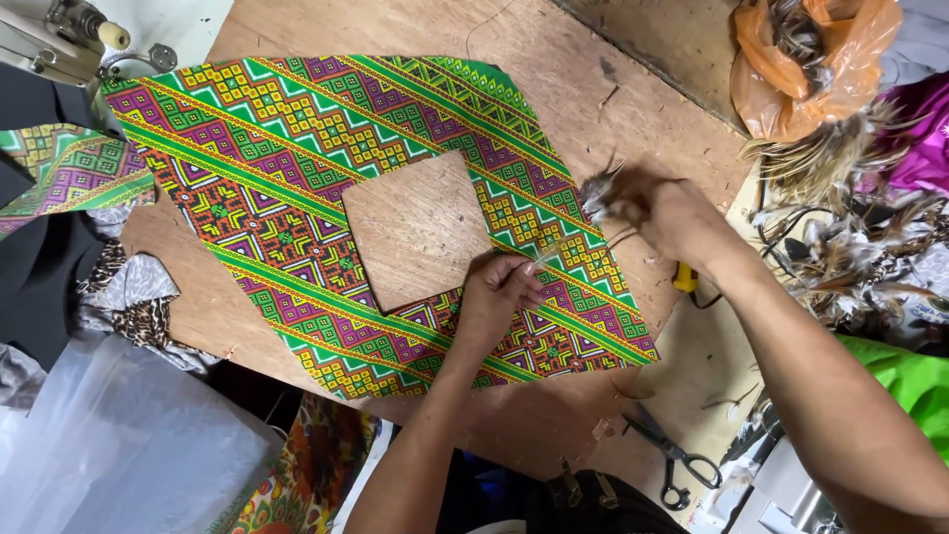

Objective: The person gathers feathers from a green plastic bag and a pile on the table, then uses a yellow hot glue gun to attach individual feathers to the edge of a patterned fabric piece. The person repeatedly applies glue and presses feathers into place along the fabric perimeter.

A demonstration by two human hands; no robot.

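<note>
2 bare hands over 1 patterned fabric panel (297, 188), green, purple and yellow with a diamond-shaped cut-out, lying flat on the wooden table (583, 89). Left hand (499, 292), grip pressed together, pinching a thin pale quill tip just beside the panel's inner edge; right hand (672, 213), blurred, grip closed around a small bunch of feathers (598, 193), above and to the right of the left grip and over the panel's right band. Black scissors (672, 457) lie well below the right grip, loose feathers (840, 198) and an orange bag (801, 59) beyond it.
</note>
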